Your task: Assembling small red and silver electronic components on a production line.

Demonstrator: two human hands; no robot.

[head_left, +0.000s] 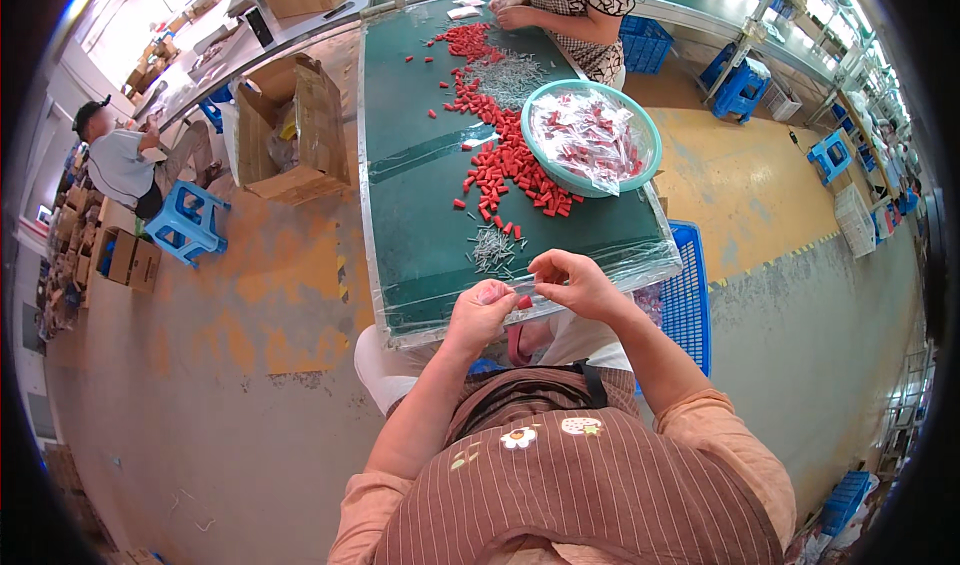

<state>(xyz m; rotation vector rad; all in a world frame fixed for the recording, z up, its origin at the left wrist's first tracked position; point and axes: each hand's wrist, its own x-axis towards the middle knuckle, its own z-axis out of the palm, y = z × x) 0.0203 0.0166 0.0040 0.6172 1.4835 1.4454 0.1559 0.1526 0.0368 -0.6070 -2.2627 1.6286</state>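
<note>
My left hand (478, 317) is closed in a pinch on a small clear plastic bag, with pinkish red showing at its fingers. A red plug-like piece (524, 303) sits just beside those fingertips, apparently in the bag. Close by on the right, my right hand (580, 283) has thumb and forefinger curled toward the bag; what lies between them, if anything, is too small to make out. Just beyond my hands on the green tabletop (410, 255) lies a little heap of grey screws or nails (492, 250). A long spread of red pieces (515, 165) stretches behind it.
A round green basin (530, 145) of filled clear bags (590, 135) stands at the table's right edge. Across the table a person (580, 15) works by more grey pieces (510, 77). A blue crate (685, 295) is at right; a cardboard box (290, 130) and blue stool (187, 223) at left.
</note>
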